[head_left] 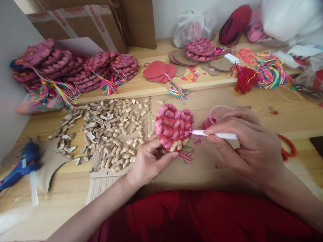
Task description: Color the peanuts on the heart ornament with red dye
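Observation:
My left hand point(148, 160) grips the lower edge of a heart-shaped piece point(173, 127) covered with peanut shells, most of them painted pink-red, a few at the bottom still bare. A coloured tassel point(186, 155) hangs from its bottom. My right hand point(246, 141) pinches a white paintbrush point(214, 134), its tip touching the heart's right edge. Behind the brush stands a small clear cup of red paint point(215, 116).
Loose peanut shells point(111, 131) are spread over cardboard at the left. A blue glue gun point(21, 164) lies at far left. Stacks of finished pink hearts point(75, 70), red card hearts point(158, 70), coloured threads point(270, 74) and red scissors point(287, 148) surround the work spot.

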`<action>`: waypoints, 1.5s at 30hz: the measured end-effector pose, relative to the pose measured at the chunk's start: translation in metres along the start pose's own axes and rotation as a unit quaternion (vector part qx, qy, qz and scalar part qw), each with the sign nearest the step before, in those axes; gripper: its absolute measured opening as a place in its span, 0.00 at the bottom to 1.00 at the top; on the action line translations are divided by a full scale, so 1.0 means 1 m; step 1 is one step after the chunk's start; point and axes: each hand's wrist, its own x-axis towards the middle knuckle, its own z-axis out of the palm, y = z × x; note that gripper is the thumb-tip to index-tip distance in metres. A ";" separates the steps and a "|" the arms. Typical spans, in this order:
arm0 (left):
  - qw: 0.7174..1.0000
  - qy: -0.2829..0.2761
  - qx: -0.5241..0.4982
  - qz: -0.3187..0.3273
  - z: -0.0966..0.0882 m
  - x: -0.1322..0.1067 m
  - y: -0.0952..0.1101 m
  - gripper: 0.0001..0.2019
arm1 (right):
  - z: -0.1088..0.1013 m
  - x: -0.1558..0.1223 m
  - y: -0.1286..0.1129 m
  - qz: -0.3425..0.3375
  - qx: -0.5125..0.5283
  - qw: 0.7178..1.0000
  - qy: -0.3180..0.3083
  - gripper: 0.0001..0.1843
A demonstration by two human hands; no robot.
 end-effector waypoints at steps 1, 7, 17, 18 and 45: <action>1.000 0.000 0.009 0.004 0.000 0.000 0.000 0.09 | 0.001 0.000 0.001 0.008 0.006 1.000 0.000 0.08; 1.000 -0.010 -0.001 -0.003 -0.002 0.001 0.000 0.09 | 0.001 -0.001 0.003 -0.003 -0.025 1.000 0.004 0.07; 0.999 -0.010 -0.035 -0.014 -0.002 0.001 -0.001 0.10 | -0.002 -0.002 0.003 0.008 -0.014 1.000 0.002 0.10; 0.999 -0.010 -0.030 -0.014 -0.002 0.001 -0.001 0.10 | -0.002 -0.002 0.003 0.005 -0.022 1.000 0.006 0.10; 0.999 -0.019 0.009 -0.026 -0.005 -0.002 -0.008 0.10 | -0.004 -0.003 0.004 0.015 -0.036 0.999 0.013 0.10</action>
